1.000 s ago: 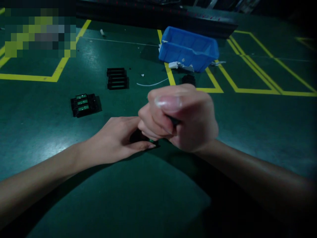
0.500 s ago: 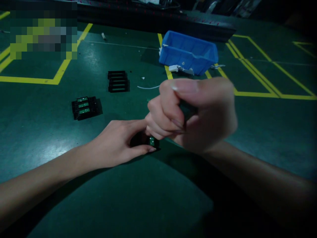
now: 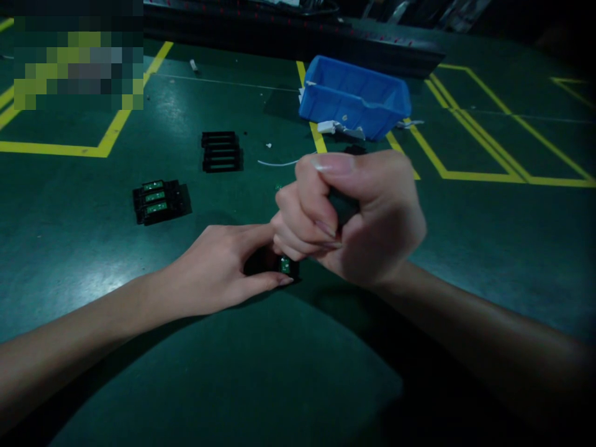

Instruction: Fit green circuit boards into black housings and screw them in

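A small black part point(image 3: 272, 264) with a green board showing at its end is being pinned flat on the green table point(image 3: 233, 372) near the middle, well in from the near edge, by the left hand point(image 3: 223, 267), whose thumb and forefinger are being pressed around its sides. Just above it, the right hand point(image 3: 358, 214) is being held closed in a fist around a dark tool point(image 3: 342, 208), the thumb being laid along the top; only a sliver of the tool is being shown between the fingers, so its tip and kind cannot be told. The right knuckles are being kept touching or just beside the left fingertips. Toward the left edge, a black holder point(image 3: 161, 200) carrying three green boards is lying, and further back a second black holder point(image 3: 221, 151) is lying without boards. A blue bin point(image 3: 354, 96) is standing toward the far edge, with a thin white wire point(image 3: 279, 163) lying in front of it. As a judgement, the small part is at risk of being skidded or tipped if the fist is being pushed down off-centre, since it is being steadied by only two fingertips, and those fingertips are being placed close enough to be struck should the tool slip.
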Demonstrator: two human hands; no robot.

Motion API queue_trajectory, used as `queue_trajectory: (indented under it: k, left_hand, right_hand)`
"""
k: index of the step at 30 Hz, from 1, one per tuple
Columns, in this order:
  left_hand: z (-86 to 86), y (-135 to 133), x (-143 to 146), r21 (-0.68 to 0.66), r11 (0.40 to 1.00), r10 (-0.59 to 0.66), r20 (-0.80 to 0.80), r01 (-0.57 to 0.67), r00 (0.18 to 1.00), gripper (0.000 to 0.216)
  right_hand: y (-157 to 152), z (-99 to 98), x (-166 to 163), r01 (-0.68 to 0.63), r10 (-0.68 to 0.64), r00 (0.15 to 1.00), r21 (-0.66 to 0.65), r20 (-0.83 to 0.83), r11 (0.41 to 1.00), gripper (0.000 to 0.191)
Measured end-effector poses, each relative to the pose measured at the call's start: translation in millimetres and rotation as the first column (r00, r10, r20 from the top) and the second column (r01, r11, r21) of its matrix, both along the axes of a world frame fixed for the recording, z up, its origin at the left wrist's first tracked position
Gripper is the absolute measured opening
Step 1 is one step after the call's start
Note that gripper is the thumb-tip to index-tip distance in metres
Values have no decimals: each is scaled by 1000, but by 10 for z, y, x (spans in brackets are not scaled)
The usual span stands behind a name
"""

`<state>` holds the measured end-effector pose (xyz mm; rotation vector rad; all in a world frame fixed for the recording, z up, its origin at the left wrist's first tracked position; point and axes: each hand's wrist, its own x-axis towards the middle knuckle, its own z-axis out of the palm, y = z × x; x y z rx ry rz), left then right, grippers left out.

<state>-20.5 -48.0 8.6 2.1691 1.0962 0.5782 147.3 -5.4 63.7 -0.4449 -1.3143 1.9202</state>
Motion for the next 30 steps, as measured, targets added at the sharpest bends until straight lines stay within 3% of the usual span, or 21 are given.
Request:
queue_trajectory:
  k: [6, 17, 22, 30]
  left_hand:
    - [7, -12, -3, -14, 1000, -3, 6, 3, 1000, 28]
    - [-7, 10, 11, -5, 1000, 5, 2, -5, 1000, 28]
    - [-8, 9, 12, 6, 1000, 4, -4, -4, 1000, 26]
    - [17, -4, 2, -6, 1000, 0, -7, 0, 1000, 28]
  right_hand:
    - [-11, 10, 7, 4, -3, 999, -21, 43, 1000, 52]
    - [9, -98, 2, -41, 42, 994, 14, -102, 999, 47]
    - [-1, -23, 11, -35, 35, 999, -10, 8, 999, 52]
    - [-14, 2, -15, 12, -11, 1000, -29, 21, 1000, 54]
